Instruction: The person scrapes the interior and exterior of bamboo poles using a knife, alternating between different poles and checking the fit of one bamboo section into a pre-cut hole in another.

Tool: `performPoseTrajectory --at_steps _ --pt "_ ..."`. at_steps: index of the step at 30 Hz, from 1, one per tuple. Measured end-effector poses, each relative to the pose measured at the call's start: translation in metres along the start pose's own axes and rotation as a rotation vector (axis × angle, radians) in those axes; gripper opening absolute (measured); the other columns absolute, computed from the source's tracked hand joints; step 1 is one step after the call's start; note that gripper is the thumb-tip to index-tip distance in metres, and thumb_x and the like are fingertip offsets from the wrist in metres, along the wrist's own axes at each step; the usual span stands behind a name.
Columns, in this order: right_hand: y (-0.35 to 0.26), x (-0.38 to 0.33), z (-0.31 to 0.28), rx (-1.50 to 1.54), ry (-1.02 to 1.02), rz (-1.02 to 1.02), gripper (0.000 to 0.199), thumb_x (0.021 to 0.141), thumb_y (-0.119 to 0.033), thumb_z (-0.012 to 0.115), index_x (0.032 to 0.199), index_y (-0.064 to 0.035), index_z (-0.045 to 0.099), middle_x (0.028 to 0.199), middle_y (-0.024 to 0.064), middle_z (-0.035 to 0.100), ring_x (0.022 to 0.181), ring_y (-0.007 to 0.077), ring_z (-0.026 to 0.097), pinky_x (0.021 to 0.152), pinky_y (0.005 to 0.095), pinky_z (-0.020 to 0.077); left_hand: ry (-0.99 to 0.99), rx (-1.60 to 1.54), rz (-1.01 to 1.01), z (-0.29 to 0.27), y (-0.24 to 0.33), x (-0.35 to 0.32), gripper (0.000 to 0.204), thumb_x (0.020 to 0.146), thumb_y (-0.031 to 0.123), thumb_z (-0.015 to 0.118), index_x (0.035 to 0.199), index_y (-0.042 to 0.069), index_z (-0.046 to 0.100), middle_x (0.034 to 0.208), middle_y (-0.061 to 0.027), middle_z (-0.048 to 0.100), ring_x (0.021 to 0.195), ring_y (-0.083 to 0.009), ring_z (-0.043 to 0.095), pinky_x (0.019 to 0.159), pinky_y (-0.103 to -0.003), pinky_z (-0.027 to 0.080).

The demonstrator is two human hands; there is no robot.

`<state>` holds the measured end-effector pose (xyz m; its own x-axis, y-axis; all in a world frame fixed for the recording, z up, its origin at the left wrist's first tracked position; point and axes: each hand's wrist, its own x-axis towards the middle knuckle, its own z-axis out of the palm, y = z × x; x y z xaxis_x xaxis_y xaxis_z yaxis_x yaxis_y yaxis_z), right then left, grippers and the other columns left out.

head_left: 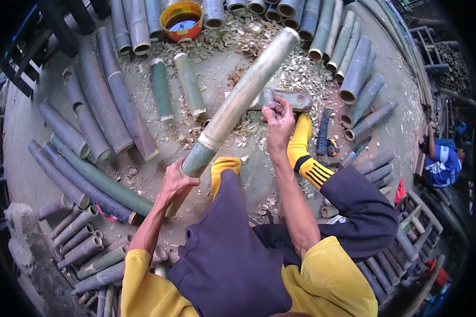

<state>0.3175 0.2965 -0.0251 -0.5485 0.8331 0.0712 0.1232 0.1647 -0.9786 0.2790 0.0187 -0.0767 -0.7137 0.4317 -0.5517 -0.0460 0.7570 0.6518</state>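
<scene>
A long bamboo tube point(243, 95) slants up and to the right in front of me, its upper length pale and scraped, its lower part green. My left hand point(179, 182) is closed around the green lower part. Just right of the tube, my right hand point(278, 121) is raised with its fingers curled in; whatever they may hold is too hidden to name. Behind that hand lies a worn grey block point(300, 100), partly covered by the hand and the tube. My yellow-socked right foot point(300, 140) rests against the block's near side.
Two short green bamboo pieces point(162, 90) lie ahead among pale shavings point(301, 74). More bamboo tubes fan out on both sides. An orange bucket point(181, 21) holds dark liquid. Right of my foot are a dark-wrapped tool point(322, 134) and a tape measure point(333, 148). Another person point(441, 164) sits far right.
</scene>
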Motion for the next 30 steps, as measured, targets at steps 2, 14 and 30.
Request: performPoseTrajectory --at_steps 2,14,30 --pt "0.000 0.003 -0.008 0.185 -0.137 0.326 0.046 0.078 -0.009 0.065 0.120 0.0042 0.049 0.093 0.0072 0.058 0.079 0.0121 0.057 0.068 0.0249 0.0513 -0.014 -0.113 0.091 0.002 0.014 0.006 0.077 0.047 0.024 0.075 0.118 -0.001 0.055 0.096 -0.0209 0.065 0.092 -0.0301 0.064 0.082 -0.036 0.049" --pt "-0.045 0.030 -0.044 0.416 -0.359 0.215 0.083 0.076 -0.027 0.074 0.138 0.0039 0.027 0.109 0.0148 0.056 0.093 0.0200 0.058 0.080 0.0310 0.0490 0.114 -0.303 0.488 0.026 0.151 0.041 0.079 0.051 0.022 0.084 0.116 -0.003 0.049 0.097 -0.0169 0.062 0.090 -0.0239 0.063 0.083 -0.034 0.049" --pt "0.114 -0.047 -0.069 -0.071 -0.169 0.281 0.077 0.060 -0.038 0.081 0.116 0.0017 0.046 0.098 0.0193 0.063 0.089 0.0293 0.063 0.079 0.0396 0.0489 0.350 0.315 0.613 0.074 0.113 0.138 0.075 0.057 0.008 0.075 0.126 0.008 0.046 0.126 -0.0153 0.045 0.116 -0.0358 0.042 0.100 -0.041 0.037"
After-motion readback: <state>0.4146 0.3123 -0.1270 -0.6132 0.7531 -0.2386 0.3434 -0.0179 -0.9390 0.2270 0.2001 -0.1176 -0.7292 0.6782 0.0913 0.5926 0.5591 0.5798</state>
